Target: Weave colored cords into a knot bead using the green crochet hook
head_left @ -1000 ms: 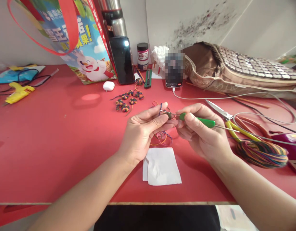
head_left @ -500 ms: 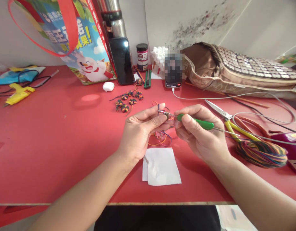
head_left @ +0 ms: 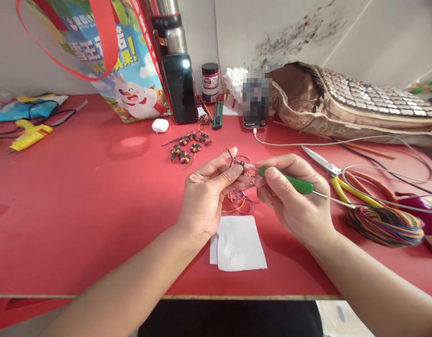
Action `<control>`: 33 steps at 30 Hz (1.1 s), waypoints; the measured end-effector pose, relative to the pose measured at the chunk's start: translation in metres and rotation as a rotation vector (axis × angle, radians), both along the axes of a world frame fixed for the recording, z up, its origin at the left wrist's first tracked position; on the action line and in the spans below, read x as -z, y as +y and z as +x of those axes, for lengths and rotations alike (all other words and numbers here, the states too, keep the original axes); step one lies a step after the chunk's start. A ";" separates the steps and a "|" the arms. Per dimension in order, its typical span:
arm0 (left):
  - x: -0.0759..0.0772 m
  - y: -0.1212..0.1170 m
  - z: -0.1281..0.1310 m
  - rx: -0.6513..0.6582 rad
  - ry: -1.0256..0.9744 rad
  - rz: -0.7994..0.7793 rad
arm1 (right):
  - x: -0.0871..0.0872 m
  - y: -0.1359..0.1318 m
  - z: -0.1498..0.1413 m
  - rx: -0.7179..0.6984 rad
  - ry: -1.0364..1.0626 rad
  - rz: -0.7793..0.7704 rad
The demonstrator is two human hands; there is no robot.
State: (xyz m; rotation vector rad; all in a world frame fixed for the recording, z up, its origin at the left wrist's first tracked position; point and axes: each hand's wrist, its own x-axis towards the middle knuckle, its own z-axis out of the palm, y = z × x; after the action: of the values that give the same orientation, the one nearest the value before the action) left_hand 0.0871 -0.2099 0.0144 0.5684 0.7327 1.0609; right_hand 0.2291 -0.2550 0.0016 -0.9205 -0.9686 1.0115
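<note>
My left hand [head_left: 210, 194] pinches a small dark crochet piece [head_left: 241, 167] between thumb and fingers, with a strand of yarn running over its raised index finger. In my right hand [head_left: 293, 192] is a crochet hook with a green handle [head_left: 300, 184]; its thin metal tip meets the piece at my left fingertips. The hook's other metal end sticks out to the right. Loose multicoloured yarn [head_left: 242, 202] lies on the table below and behind my hands. Several small crocheted flower-like pieces [head_left: 184, 157] rest further back, left of my hands.
White paper [head_left: 241, 243] lies near the front edge. On the right are scissors [head_left: 337, 175] and a yarn skein [head_left: 386, 227]. Behind stand a phone [head_left: 181, 89], a second phone [head_left: 256, 105] on a cable, and a jar [head_left: 210, 83]. A yellow glue gun [head_left: 29, 135] lies left.
The hook's tip has shifted slightly and its shaft slants more at the crochet piece. My left index finger has moved a little. The whole view has drifted slightly.
</note>
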 end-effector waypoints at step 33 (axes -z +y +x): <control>-0.004 0.001 0.007 -0.041 -0.085 -0.243 | 0.020 -0.012 -0.009 0.223 -0.613 0.268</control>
State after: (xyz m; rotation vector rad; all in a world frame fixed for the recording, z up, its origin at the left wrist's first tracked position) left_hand 0.0937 -0.2087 0.0186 0.2992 0.7874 1.0104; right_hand 0.2206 -0.2665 -0.0185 -1.1053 -1.4325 0.3917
